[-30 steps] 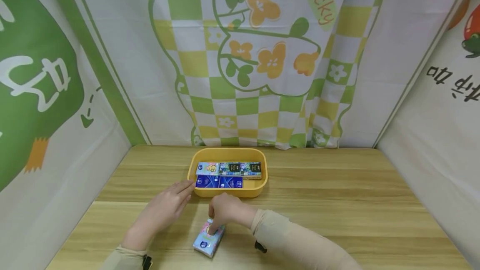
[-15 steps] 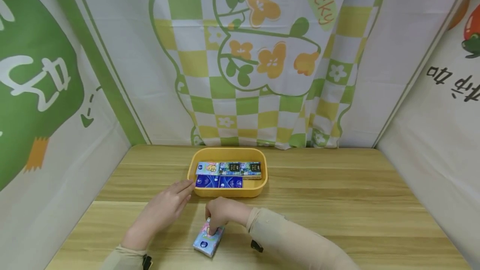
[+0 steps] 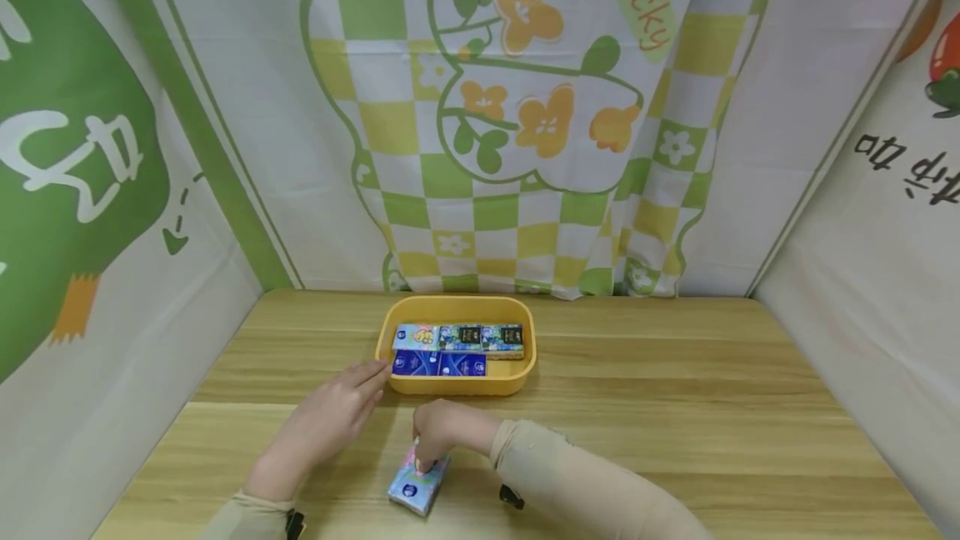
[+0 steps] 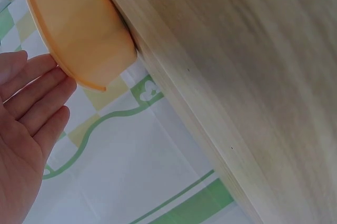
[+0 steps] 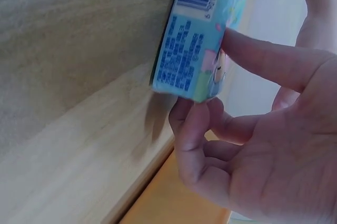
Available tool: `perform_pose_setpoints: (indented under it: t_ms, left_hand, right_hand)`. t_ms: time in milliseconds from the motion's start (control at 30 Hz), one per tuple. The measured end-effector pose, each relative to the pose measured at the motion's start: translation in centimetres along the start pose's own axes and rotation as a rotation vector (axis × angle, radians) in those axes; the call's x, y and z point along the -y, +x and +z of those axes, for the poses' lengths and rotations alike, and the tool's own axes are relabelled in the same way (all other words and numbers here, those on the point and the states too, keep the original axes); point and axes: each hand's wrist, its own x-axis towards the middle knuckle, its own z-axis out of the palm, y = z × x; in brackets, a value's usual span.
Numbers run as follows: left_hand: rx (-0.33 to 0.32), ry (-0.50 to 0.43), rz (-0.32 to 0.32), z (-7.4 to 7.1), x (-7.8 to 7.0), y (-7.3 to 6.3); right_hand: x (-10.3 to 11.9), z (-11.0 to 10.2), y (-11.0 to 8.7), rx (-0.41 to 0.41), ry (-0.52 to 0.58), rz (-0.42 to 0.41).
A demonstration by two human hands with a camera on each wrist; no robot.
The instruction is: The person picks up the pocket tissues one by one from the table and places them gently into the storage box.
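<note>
My right hand [image 3: 442,430] pinches a light-blue tissue pack [image 3: 415,490] with a cartoon print, low over the table before the yellow bin. In the right wrist view, the thumb lies on the printed face of the tissue pack [image 5: 184,50] and curled fingers [image 5: 192,129] are at its end. Its side shows a barcode. My left hand [image 3: 330,411] has its fingers straight, their tips at the near left rim of the yellow bin [image 3: 457,386]. In the left wrist view, the fingertips [image 4: 63,84] overlap the bin's rim.
Inside the bin, a light-blue tissue pack [image 3: 415,337] and two dark patterned packs [image 3: 460,338] form the back row. Two deep-blue packs [image 3: 416,363] lie in front. A printed curtain [image 3: 495,232] hangs behind the wooden table [image 3: 675,407].
My right hand has shifted slightly toward me along the tissue pack, its fingers drawing in at the pack's far end. The left hand and bin stay put.
</note>
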Motion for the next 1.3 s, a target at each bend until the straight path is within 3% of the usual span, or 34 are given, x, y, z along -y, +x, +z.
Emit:
perform_pose_setpoints:
  t_ms: [333, 767, 1300]
  left_hand:
    - [0.020, -0.009, -0.013, -0.1, 0.0, 0.0]
    - [-0.018, 0.003, -0.003, 0.0, -0.1, 0.1]
    - [0.008, 0.002, -0.021, 0.1, 0.0, 0.1]
  right_hand:
    - [-0.5, -0.1, -0.6, 0.011, 0.067, -0.021]
    - [-2.2, -0.7, -1.3, -0.002, 0.166, -0.061]
    - [-3.5, -1.3, -1.4, -0.141, 0.187, -0.082]
